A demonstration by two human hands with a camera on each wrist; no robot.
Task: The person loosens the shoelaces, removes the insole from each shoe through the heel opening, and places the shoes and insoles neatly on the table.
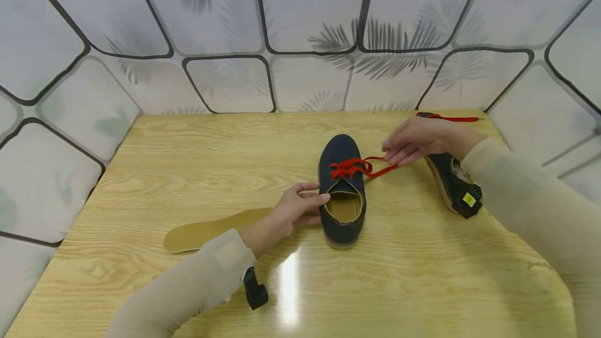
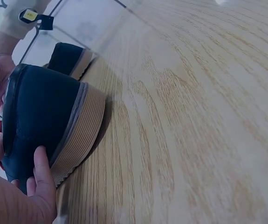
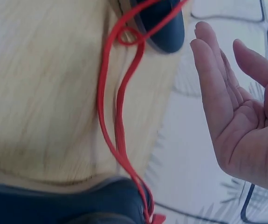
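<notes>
A navy shoe (image 1: 341, 150) with red laces (image 1: 346, 168) stands on the wooden table, toe pointing away. My left hand (image 1: 300, 205) grips its left side by the opening, thumb at the rim; the left wrist view shows the fingers against the dark upper (image 2: 43, 107) above the ribbed sole. My right hand (image 1: 415, 140) hovers beside the loose lace ends that trail rightward. In the right wrist view that hand (image 3: 241, 116) has its fingers extended, apart from the red laces (image 3: 120, 107). A second navy shoe (image 1: 439, 171) lies partly hidden under the right hand and wrist.
A tan insole (image 1: 202, 234) lies on the table (image 1: 225, 160) at left, partly behind my left wrist. Another red lace (image 1: 460, 119) extends from the second shoe near the back right edge. Patterned panels (image 1: 310, 82) rise behind the table.
</notes>
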